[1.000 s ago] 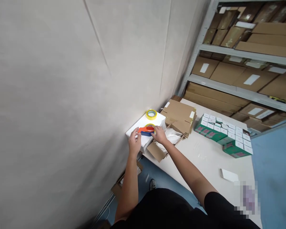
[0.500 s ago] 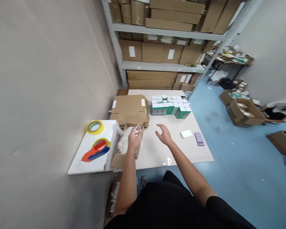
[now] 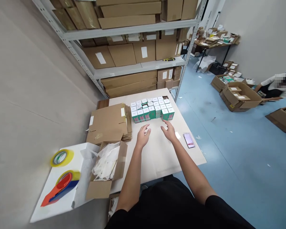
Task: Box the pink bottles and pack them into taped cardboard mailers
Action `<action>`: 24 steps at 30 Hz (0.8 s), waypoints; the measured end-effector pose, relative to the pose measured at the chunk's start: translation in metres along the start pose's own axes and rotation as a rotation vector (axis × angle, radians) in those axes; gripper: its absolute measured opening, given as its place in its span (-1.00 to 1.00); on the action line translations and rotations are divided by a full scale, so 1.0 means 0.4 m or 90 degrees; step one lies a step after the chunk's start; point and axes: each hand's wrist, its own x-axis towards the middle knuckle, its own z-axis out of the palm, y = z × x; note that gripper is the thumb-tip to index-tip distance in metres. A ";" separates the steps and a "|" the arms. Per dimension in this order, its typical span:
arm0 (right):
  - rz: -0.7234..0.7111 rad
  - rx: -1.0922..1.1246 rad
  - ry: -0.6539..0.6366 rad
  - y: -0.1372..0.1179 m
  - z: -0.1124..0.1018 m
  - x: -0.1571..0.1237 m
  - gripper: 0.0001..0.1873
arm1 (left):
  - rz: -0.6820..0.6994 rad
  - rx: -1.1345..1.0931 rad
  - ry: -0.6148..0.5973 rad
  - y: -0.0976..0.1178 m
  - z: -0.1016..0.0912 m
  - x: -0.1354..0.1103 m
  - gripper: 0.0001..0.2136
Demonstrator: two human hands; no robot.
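Observation:
Above the pale table [image 3: 154,162] my left hand [image 3: 143,136] is held with its fingers apart and nothing in them. My right hand [image 3: 168,131] faces it, also open, its fingertips close to the near side of the small green-and-white boxes [image 3: 152,111]. These boxes stand upright in tight rows at the back of the table. Left of my left hand lies a stack of flattened cardboard boxes [image 3: 107,121]. In front of that stack, an open carton [image 3: 120,159] holds white paper-like packing material [image 3: 106,162].
A tape dispenser [image 3: 59,190] and a yellow tape roll [image 3: 61,158] lie on a white block at left. Beside my right forearm are a white card [image 3: 178,135] and a phone [image 3: 189,140]. Shelving with cartons [image 3: 144,52] rises behind. A person [image 3: 276,86] crouches by floor cartons at right.
My view has turned to the right. My left hand has moved from over the carton to above the table, and both hands are nearer the green-and-white boxes.

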 end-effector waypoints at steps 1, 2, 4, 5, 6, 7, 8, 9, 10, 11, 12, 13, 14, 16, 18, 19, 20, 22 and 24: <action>0.007 0.008 0.000 0.026 -0.007 0.027 -0.45 | -0.014 0.011 -0.012 -0.002 0.028 0.018 -0.64; 0.015 0.014 -0.002 0.052 -0.014 0.054 -0.45 | -0.030 0.022 -0.024 -0.006 0.056 0.036 -0.64; 0.032 0.017 -0.008 0.106 -0.028 0.109 -0.44 | -0.060 0.039 -0.039 -0.017 0.111 0.077 -0.64; 0.041 0.017 -0.014 0.132 -0.036 0.136 -0.44 | -0.074 0.043 -0.044 -0.024 0.138 0.100 -0.64; 0.049 0.015 -0.022 0.157 -0.045 0.163 -0.43 | -0.086 0.044 -0.047 -0.032 0.165 0.126 -0.63; 0.056 0.012 -0.032 0.182 -0.054 0.191 -0.43 | -0.098 0.042 -0.048 -0.040 0.192 0.154 -0.63; 0.064 0.007 -0.042 0.206 -0.062 0.218 -0.43 | -0.110 0.038 -0.050 -0.051 0.220 0.185 -0.62; 0.072 0.001 -0.050 0.229 -0.070 0.245 -0.43 | -0.124 0.034 -0.051 -0.063 0.249 0.217 -0.62; 0.078 -0.006 -0.057 0.252 -0.077 0.272 -0.43 | -0.139 0.029 -0.052 -0.076 0.279 0.251 -0.62; 0.084 -0.012 -0.060 0.275 -0.081 0.297 -0.42 | -0.157 0.026 -0.052 -0.092 0.309 0.286 -0.62; 0.090 -0.017 -0.060 0.298 -0.084 0.320 -0.41 | -0.178 0.025 -0.052 -0.109 0.341 0.322 -0.62; 0.095 -0.020 -0.060 0.320 -0.086 0.341 -0.40 | -0.205 0.026 -0.052 -0.127 0.372 0.357 -0.61; 0.100 -0.020 -0.061 0.342 -0.086 0.360 -0.39 | -0.235 0.029 -0.051 -0.146 0.404 0.392 -0.60; 0.117 -0.016 -0.071 0.382 -0.083 0.390 -0.35 | -0.285 0.045 -0.044 -0.186 0.466 0.460 -0.55; 0.137 -0.009 -0.087 0.416 -0.081 0.409 -0.31 | -0.320 0.063 -0.029 -0.226 0.522 0.522 -0.48; 0.144 -0.004 -0.094 0.430 -0.081 0.415 -0.30 | -0.333 0.071 -0.020 -0.247 0.547 0.550 -0.45; 0.147 0.002 -0.099 0.443 -0.081 0.419 -0.30 | -0.346 0.076 -0.013 -0.268 0.570 0.575 -0.43; 0.148 0.019 -0.105 0.464 -0.081 0.421 -0.30 | -0.370 0.077 -0.002 -0.313 0.604 0.612 -0.42; 0.154 0.040 -0.113 0.482 -0.077 0.420 -0.32 | -0.365 0.054 0.000 -0.359 0.622 0.631 -0.41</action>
